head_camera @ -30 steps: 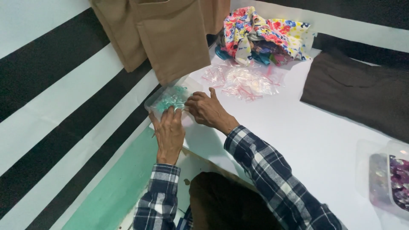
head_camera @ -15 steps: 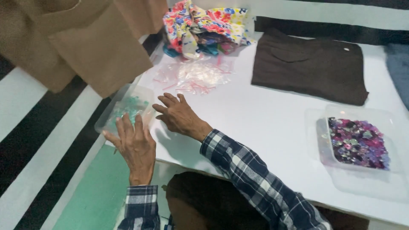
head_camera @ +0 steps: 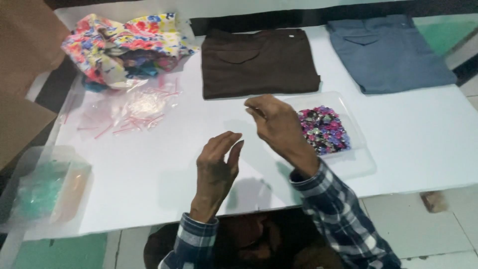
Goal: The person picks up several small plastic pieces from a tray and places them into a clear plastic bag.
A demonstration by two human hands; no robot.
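Note:
My left hand (head_camera: 215, 169) hovers over the white table (head_camera: 149, 164) near its front edge, fingers apart and slightly curled, holding nothing. My right hand (head_camera: 277, 124) is raised just left of a clear plastic tray (head_camera: 348, 162) filled with small pink, purple and dark beads (head_camera: 323, 129); its fingers are loosely bent and nothing shows in them. A clear plastic container (head_camera: 47, 189) with green contents sits at the table's left front corner, well away from both hands.
Folded dark brown trousers (head_camera: 259, 62) lie at the back centre, folded grey-blue trousers (head_camera: 391, 50) at the back right. A floral cloth bundle (head_camera: 127, 45) and a heap of small clear zip bags (head_camera: 132, 109) lie at the back left. Brown cardboard (head_camera: 22, 69) stands at the left.
Both hands have left the clear container with green contents at the left and moved right toward the bead tray. The camera has turned right, and the grey-blue trousers have come into view.

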